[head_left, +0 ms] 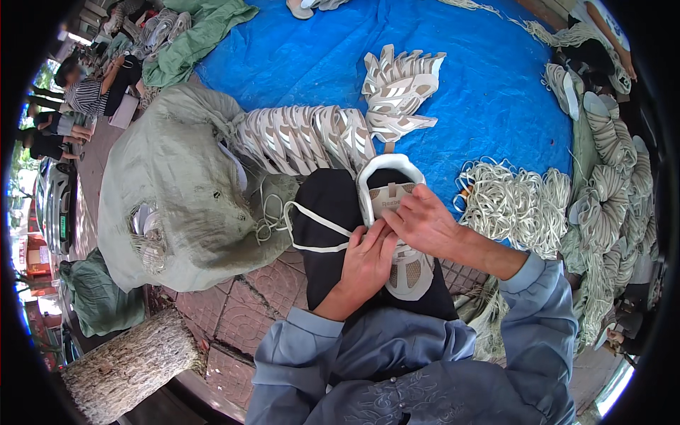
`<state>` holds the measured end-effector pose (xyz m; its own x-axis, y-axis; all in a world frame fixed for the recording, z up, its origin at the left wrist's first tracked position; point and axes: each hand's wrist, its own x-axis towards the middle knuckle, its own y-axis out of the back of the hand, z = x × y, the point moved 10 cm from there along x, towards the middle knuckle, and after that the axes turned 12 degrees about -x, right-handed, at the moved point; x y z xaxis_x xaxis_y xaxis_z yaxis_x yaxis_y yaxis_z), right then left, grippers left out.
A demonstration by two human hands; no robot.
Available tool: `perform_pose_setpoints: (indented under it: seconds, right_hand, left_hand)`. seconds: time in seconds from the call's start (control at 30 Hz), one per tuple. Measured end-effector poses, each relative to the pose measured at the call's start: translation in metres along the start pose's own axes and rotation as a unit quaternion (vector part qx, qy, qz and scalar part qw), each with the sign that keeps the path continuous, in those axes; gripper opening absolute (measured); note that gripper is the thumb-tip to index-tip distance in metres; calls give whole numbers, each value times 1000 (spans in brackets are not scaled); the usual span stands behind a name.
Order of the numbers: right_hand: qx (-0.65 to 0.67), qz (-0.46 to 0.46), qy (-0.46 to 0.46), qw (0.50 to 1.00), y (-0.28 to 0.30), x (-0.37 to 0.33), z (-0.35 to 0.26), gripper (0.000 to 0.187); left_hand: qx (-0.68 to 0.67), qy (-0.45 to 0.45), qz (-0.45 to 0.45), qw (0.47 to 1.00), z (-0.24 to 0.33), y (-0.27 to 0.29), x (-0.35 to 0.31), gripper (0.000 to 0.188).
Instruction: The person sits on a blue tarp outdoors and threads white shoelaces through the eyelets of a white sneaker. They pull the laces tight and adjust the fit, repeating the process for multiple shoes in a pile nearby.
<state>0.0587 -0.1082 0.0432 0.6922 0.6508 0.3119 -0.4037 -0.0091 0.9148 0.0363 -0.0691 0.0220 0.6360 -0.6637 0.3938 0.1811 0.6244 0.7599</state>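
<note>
A white and beige shoe upper (411, 275) lies on my black-covered lap, its padded white collar pointing away from me. My left hand (368, 261) has its fingers closed on the upper's left edge, near the lace holes. From under those fingers a white shoelace (322, 249) loops out to the left over the dark cloth. My right hand (433, 225) rests across the upper just below the tongue label, its fingers bent in a pinch close to the left fingertips. What the right fingers pinch is hidden.
Beyond my knees, a row of stacked shoe uppers (304, 138) and a smaller stack (402, 88) lie on a blue tarp (489, 92). A white lace heap (513, 202) is at right. A grey-green sack (177, 212) bulges at left, near a stone block (134, 365). People (95, 88) sit far left.
</note>
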Motion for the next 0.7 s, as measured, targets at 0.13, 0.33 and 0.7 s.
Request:
perform_pose_setpoints:
  seconds: [0.13,0.33,0.7]
  right_hand:
    - [-62,-18,4,998,-8,-2,-8,32]
    - [-66,4,50,997,-13,7,-15,36]
    - [-117,-114,132,978,-1,6,-1,18]
  left_hand:
    - [1,-7,1,1000,0,-1,-2,34]
    - [21,-20,16,999,1,0,-2,35]
    - [18,-18,-17,1000,4,-1,-1,34]
